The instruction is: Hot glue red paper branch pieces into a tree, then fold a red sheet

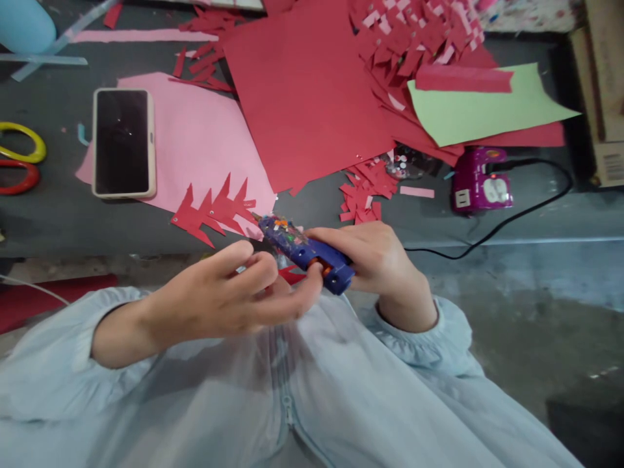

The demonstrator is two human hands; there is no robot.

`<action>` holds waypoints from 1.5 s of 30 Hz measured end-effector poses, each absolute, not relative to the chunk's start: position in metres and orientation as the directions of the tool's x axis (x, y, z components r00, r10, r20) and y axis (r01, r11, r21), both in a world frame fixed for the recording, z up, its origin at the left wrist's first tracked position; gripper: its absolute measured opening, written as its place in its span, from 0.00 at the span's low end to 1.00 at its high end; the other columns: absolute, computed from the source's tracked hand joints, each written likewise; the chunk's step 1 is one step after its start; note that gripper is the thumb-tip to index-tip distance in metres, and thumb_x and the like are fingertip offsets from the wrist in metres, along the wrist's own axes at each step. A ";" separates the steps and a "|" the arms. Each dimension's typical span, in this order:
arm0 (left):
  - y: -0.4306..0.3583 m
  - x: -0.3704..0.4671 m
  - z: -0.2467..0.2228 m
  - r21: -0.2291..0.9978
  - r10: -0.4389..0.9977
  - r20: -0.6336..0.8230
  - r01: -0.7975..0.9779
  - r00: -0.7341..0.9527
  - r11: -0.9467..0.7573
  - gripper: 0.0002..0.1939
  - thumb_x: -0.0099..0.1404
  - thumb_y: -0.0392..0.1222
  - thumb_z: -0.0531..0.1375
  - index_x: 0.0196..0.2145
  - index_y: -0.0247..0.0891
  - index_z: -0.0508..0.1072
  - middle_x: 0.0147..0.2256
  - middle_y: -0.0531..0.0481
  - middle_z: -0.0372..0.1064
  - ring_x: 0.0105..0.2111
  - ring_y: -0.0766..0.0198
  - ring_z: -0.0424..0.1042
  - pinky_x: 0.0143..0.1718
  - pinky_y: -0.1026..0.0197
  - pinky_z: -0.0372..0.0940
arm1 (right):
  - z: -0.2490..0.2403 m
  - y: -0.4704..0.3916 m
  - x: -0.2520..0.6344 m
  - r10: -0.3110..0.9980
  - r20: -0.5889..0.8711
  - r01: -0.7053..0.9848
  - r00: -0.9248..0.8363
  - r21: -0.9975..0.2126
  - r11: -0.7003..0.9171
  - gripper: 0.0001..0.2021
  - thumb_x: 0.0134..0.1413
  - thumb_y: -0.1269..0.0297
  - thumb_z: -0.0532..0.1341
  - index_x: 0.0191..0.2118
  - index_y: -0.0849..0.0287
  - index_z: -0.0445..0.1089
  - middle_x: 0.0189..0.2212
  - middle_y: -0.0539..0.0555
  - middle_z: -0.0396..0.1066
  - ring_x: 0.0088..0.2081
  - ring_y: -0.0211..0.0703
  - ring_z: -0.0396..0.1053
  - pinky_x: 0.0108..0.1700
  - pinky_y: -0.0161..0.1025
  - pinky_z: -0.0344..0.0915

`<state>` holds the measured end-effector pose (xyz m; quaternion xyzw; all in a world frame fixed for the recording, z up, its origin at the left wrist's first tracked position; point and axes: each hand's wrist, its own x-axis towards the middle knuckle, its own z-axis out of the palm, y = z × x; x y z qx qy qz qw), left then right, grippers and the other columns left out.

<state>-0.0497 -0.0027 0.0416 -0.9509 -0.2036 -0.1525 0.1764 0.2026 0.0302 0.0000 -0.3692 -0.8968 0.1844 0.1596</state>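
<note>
My right hand [377, 253] is wrapped round a blue glue gun [305, 250], whose nozzle points to the upper left. Beside it, my left hand [234, 289] has curled fingers, and one fingertip touches the gun near its trigger. A red paper piece [291, 274] shows between the hands, partly hidden; whether my left fingers pinch it is unclear. Just beyond the nozzle, red fish-shaped cutouts [195, 214] with small eyes lie at the lower edge of a pink sheet [195, 136].
A phone [123, 143] rests on the pink sheet. Scissors [22, 159] are at the left. Red sheets [312, 97], red scraps [363, 192] and a green sheet [487, 114] cover the table. A purple device [480, 182] with a black cable [517, 218] sits at the right.
</note>
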 end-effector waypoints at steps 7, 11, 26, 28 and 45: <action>-0.003 -0.049 0.043 -0.295 0.295 0.393 0.423 0.871 -0.857 0.24 0.63 0.29 0.56 0.56 0.42 0.67 0.25 0.60 0.58 0.26 0.68 0.59 0.30 0.61 0.61 | 0.005 0.026 0.203 0.614 0.315 0.487 -0.724 -0.397 0.778 0.17 0.59 0.64 0.54 0.50 0.59 0.73 0.27 0.52 0.79 0.23 0.39 0.72 0.26 0.36 0.63; -0.006 -0.050 0.044 -0.331 0.280 0.399 0.421 0.873 -0.844 0.23 0.64 0.32 0.56 0.57 0.43 0.67 0.26 0.61 0.57 0.25 0.70 0.58 0.30 0.61 0.60 | 0.006 0.025 0.201 0.564 0.395 0.423 -0.725 -0.390 0.818 0.16 0.60 0.66 0.54 0.52 0.60 0.70 0.26 0.51 0.77 0.22 0.37 0.70 0.25 0.35 0.61; -0.009 -0.049 0.049 -0.387 0.260 0.380 0.408 0.888 -0.827 0.20 0.66 0.34 0.57 0.55 0.44 0.66 0.30 0.61 0.59 0.25 0.71 0.60 0.30 0.60 0.58 | 0.007 0.024 0.198 0.531 0.435 0.342 -0.727 -0.441 0.830 0.19 0.57 0.70 0.54 0.54 0.60 0.67 0.27 0.51 0.78 0.22 0.37 0.71 0.24 0.35 0.62; -0.009 -0.049 0.050 -0.394 0.264 0.368 0.407 0.891 -0.824 0.20 0.66 0.34 0.57 0.56 0.43 0.66 0.29 0.61 0.59 0.25 0.71 0.60 0.30 0.60 0.58 | 0.007 0.023 0.199 0.541 0.430 0.349 -0.722 -0.449 0.823 0.18 0.58 0.70 0.55 0.54 0.60 0.68 0.28 0.51 0.78 0.22 0.37 0.71 0.25 0.35 0.62; -0.023 -0.061 0.023 -0.129 0.460 0.419 0.553 0.783 -0.823 0.12 0.66 0.38 0.61 0.48 0.37 0.75 0.52 0.51 0.71 0.34 0.67 0.67 0.33 0.57 0.64 | -0.005 0.030 0.203 0.906 -0.254 0.357 -0.340 -0.926 -0.126 0.14 0.50 0.51 0.68 0.32 0.55 0.70 0.15 0.45 0.64 0.15 0.35 0.59 0.17 0.35 0.58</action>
